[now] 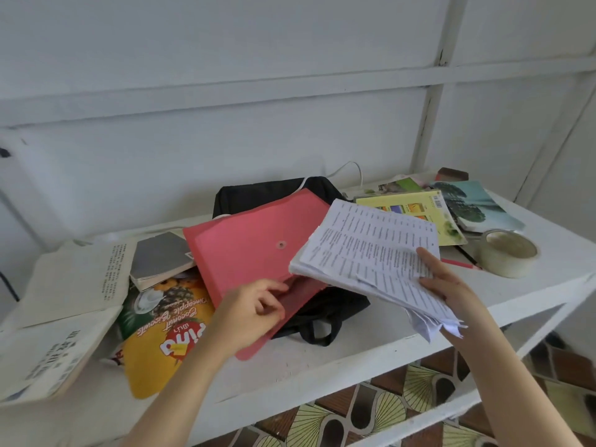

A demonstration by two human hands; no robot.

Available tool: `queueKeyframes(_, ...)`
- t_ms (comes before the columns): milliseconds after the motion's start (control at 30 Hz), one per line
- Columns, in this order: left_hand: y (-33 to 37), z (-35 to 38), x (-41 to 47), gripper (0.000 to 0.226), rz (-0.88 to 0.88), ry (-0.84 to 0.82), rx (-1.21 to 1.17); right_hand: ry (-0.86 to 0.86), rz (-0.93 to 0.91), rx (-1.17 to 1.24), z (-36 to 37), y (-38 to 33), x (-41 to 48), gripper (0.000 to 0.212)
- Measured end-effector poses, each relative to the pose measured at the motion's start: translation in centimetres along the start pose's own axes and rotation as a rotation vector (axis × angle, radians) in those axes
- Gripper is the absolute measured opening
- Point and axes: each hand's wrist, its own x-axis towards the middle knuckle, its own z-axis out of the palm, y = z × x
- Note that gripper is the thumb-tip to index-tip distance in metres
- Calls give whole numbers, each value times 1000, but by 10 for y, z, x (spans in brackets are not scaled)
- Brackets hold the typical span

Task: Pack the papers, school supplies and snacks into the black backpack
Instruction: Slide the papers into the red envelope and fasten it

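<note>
A black backpack (271, 193) lies flat in the middle of the white table (371, 330). On top of it rests a red plastic envelope folder (254, 250). My left hand (250, 312) pinches the folder's flap at its near edge. My right hand (446, 282) holds a stack of printed papers (374, 250), its far edge at the folder's opening. A yellow biscuit bag (161, 340) lies left of the folder, with a grey notebook (161, 258) behind it.
An open book with printed text (61, 304) fills the table's left end. At the right lie a yellow booklet (419, 208), a blue-green book (474, 204), a tape roll (508, 253) and a red pencil (461, 264). A wall stands right behind.
</note>
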Motion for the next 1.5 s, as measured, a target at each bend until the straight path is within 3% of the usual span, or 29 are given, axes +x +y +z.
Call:
queueKeyframes(133, -18, 4, -3, 20, 108, 87, 414, 4, -12, -170, -8, 3, -11, 47)
queueKeyframes(200, -26, 2, -3, 36, 109, 88, 543, -12, -8, -189, -11, 4, -16, 47)
queueKeyframes(567, -43, 4, -3, 69, 93, 38, 802, -27, 41, -78, -11, 15, -27, 50)
queueKeyframes(833, -44, 0, 5, 105, 131, 161, 695, -46, 20, -61, -12, 19, -30, 49)
queueKeyframes(967, -38, -7, 16, 120, 147, 225, 696, -64, -64, -177, -17, 17, -30, 49)
queueKeyframes(1233, -23, -15, 36, 128, 136, 247, 688, -315, -152, -382, -38, 7, -25, 49)
queueKeyframes(1367, -16, -19, 40, 131, 127, 220, 663, -493, -61, -347, -48, 1, -21, 56)
queueKeyframes(1500, -10, -22, 40, 131, 115, 177, 681, -537, -17, -282, -49, -1, -16, 59)
